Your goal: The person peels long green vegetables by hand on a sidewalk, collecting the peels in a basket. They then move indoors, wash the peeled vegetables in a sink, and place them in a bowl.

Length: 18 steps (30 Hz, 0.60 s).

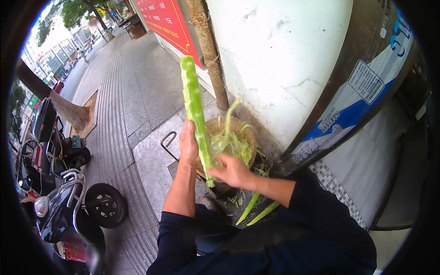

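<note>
A long green stalk, probably celtuce, stands tilted in front of me, its surface in pale and green facets. My left hand is shut around its lower half. Close to the stalk's lower end is my right hand, blurred, its fingers curled; whether it holds a tool cannot be told. A strip of peel hangs in the air above a round basket with pale green peelings in it. Two more green stalks lie low beside my right forearm.
A rusty pipe runs down the white wall behind the basket. A bent metal rod sticks up left of my left hand. Parked motor scooters stand along the pavement at left. Scraps lie on the ground around the basket.
</note>
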{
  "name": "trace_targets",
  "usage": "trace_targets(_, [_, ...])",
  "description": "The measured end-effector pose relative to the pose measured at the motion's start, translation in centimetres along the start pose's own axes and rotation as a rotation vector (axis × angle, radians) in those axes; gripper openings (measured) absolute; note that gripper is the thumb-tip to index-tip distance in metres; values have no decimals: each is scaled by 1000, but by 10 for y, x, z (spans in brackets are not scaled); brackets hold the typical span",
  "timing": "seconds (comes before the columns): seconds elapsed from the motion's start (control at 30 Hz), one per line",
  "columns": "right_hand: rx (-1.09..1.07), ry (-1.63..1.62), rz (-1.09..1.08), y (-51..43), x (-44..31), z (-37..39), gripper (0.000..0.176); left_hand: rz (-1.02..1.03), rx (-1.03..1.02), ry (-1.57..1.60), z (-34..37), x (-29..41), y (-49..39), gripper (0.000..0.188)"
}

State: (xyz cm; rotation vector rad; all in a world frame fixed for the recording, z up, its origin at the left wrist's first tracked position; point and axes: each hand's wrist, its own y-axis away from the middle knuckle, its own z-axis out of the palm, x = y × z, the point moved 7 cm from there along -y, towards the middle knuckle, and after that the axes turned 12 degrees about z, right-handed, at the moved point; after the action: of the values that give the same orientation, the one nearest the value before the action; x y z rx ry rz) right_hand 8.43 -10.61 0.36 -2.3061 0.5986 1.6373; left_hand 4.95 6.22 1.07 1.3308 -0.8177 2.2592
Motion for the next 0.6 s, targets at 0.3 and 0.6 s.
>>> trace_targets(0.3, [399, -42, -352, -116, -39, -80, 60, 63, -60, 30, 14, 0, -7, 37])
trace_targets(0.6, [9, 12, 232, 39, 59, -3, 62, 155, 213, 143, -26, -13, -43, 25])
